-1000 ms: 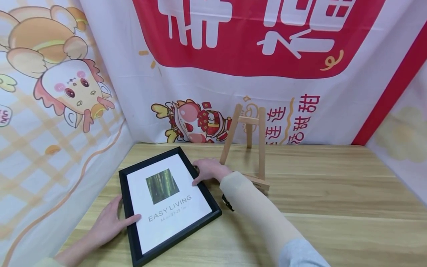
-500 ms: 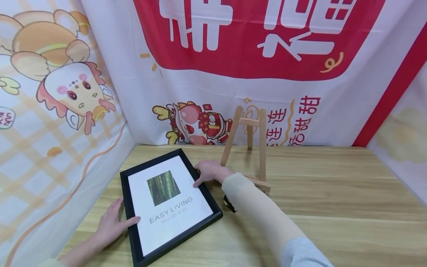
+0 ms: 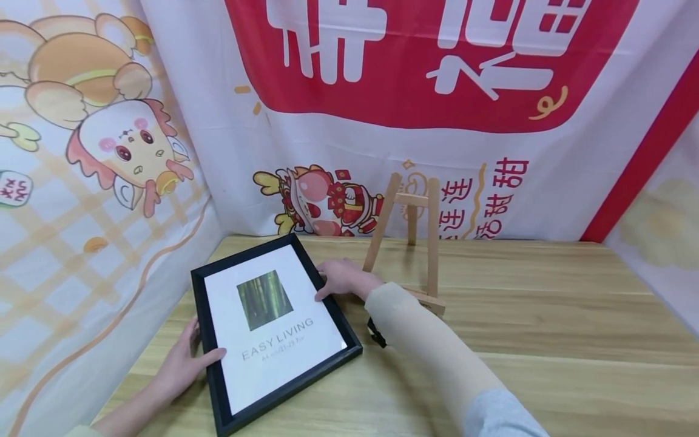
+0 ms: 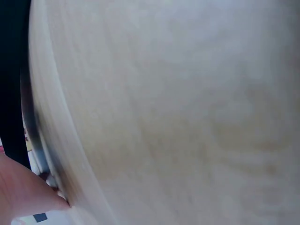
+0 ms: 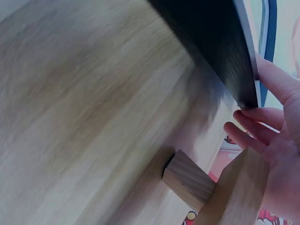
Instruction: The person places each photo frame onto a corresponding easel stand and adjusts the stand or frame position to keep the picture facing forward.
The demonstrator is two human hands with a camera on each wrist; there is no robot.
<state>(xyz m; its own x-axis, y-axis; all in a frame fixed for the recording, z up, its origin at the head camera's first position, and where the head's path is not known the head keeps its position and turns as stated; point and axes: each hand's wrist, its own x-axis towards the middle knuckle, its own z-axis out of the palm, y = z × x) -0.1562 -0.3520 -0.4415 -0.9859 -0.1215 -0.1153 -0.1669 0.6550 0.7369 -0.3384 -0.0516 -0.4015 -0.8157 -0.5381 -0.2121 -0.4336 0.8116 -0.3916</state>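
Observation:
A black-edged picture frame (image 3: 275, 337) with a white sheet, a small green forest picture and the words "EASY LIVING" lies slanted at the left of the table. My left hand (image 3: 182, 367) grips its left edge, thumb over the front and fingers at the outer side. On the opposite edge, my right hand (image 3: 341, 278) holds the frame between thumb and fingers. In the right wrist view the fingers (image 5: 255, 129) sit at the frame's dark side, which appears raised off the table. A small wooden easel (image 3: 433, 243) stands upright just right of that hand.
The wood-grain table (image 3: 546, 315) extends right beyond the easel. A printed cloth with a red panel (image 3: 409, 91) hangs behind it, and a cartoon-patterned cloth (image 3: 98, 158) borders the left. A small black object (image 3: 375, 334) shows beside the right forearm.
The frame's upper left corner has shifted slightly up and left, with both hands keeping their hold. The easel stays in place, while the whole view has drifted a little.

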